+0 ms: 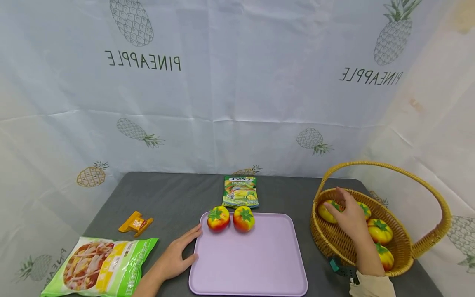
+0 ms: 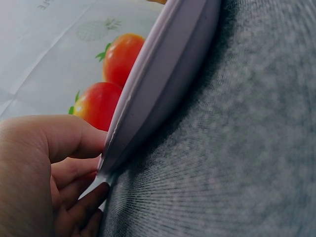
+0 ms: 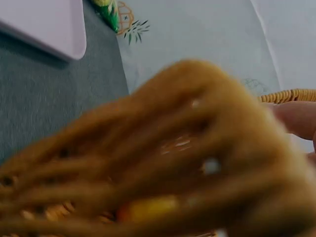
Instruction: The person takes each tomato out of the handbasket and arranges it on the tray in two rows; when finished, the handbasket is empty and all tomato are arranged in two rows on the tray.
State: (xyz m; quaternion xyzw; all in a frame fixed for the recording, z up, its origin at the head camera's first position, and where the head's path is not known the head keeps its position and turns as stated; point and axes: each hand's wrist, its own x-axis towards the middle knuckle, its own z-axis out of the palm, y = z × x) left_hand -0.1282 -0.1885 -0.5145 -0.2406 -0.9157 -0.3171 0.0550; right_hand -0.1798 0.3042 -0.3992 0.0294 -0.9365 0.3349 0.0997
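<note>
A lilac tray [image 1: 248, 264] lies on the table with two red-and-yellow persimmon-like fruits [image 1: 218, 219] side by side at its back left. My left hand [image 1: 173, 256] rests at the tray's left edge, fingers and thumb spread along the rim; the left wrist view shows the fingertips [image 2: 94, 140] right at that rim. Over the wicker basket [image 1: 326, 239] at the right, my right hand [image 1: 350, 216] reaches in with fingers parted and nothing held. Several like fruits [image 1: 379, 231] lie in the basket, one [image 1: 328, 212] beside the right thumb. In the right wrist view, the blurred basket wall hides most of the hand.
The basket's tall handle [image 1: 386, 165] arches above it. Behind the tray lies a green candy bag [image 1: 240, 192]. To the left are a small orange packet [image 1: 136, 224] and a large green-and-white food bag [image 1: 100, 266]. A pineapple-print cloth [image 1: 237, 82] hangs behind the grey table.
</note>
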